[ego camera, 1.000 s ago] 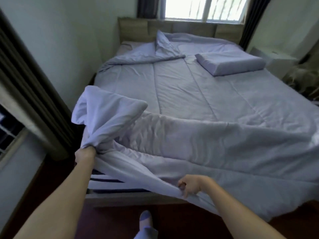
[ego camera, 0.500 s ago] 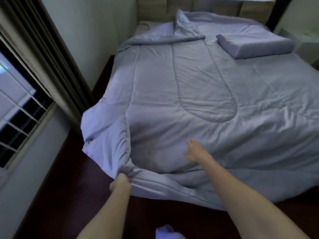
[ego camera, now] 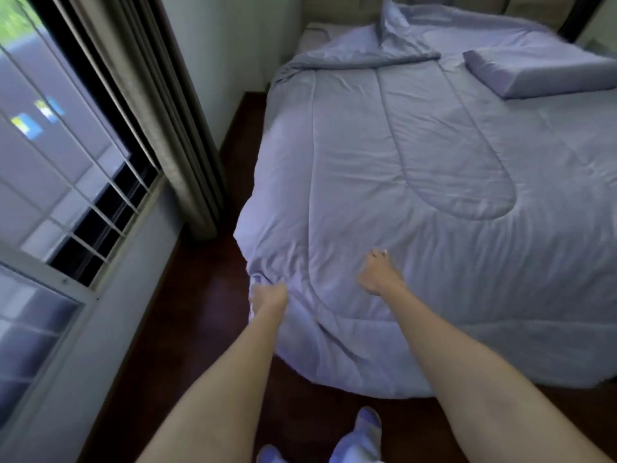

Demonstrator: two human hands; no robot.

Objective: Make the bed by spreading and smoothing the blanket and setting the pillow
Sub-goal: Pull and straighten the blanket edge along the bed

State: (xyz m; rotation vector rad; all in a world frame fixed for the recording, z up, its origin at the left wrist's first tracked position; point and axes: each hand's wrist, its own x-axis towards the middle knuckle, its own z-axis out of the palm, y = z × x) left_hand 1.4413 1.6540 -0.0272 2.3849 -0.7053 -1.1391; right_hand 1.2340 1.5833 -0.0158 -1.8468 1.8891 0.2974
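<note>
Head view: foot-corner of the blanket (ego camera: 417, 195) being pulled square on the bed (ego camera: 314, 28).

Head view showed the left hand (ego camera: 268, 295) with its grip closed on a bunched fold at the near-left corner, likely to draw slack down over the edge, while the right hand (ego camera: 379, 272) lay open and flat on the cover, seemingly pressing out creases. The blanket covered most of the mattress; its far-left top was folded back. The pillow (ego camera: 537, 73) sat far right, near the head. No writing or labels were legible.
</note>
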